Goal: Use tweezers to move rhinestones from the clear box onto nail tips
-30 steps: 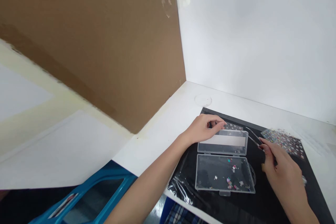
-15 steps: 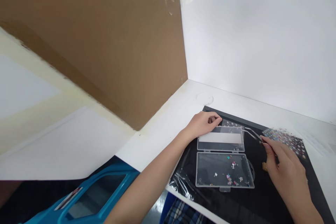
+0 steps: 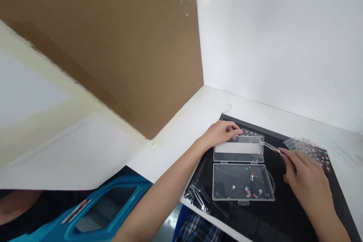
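My left hand point(image 3: 222, 134) curls over the far edge of an open clear plastic box's lid point(image 3: 238, 153), with its fingers near a dark sticker sheet point(image 3: 251, 132) partly hidden behind the lid. My right hand point(image 3: 302, 170) pinches metal tweezers point(image 3: 269, 147), whose tips reach the lid's right end. The box's clear tray point(image 3: 242, 183) holds several small coloured rhinestones point(image 3: 248, 191). Beyond my right hand lies a sheet of sparkly stickers point(image 3: 307, 151). A small tan object point(image 3: 286, 179) sits just left of my right palm.
Everything lies on a black mat point(image 3: 283, 211) on a white table point(image 3: 227, 109). A crumpled plastic bag point(image 3: 197, 196) lies at the mat's near left corner. A cardboard panel point(image 3: 113, 45) stands left, a white wall point(image 3: 283, 38) behind, with blue object point(image 3: 107, 211) low left.
The tweezers and my right hand have moved left, bringing the tips from beside the lid to its right end. My left hand stays on the lid, and the view has drifted slightly.
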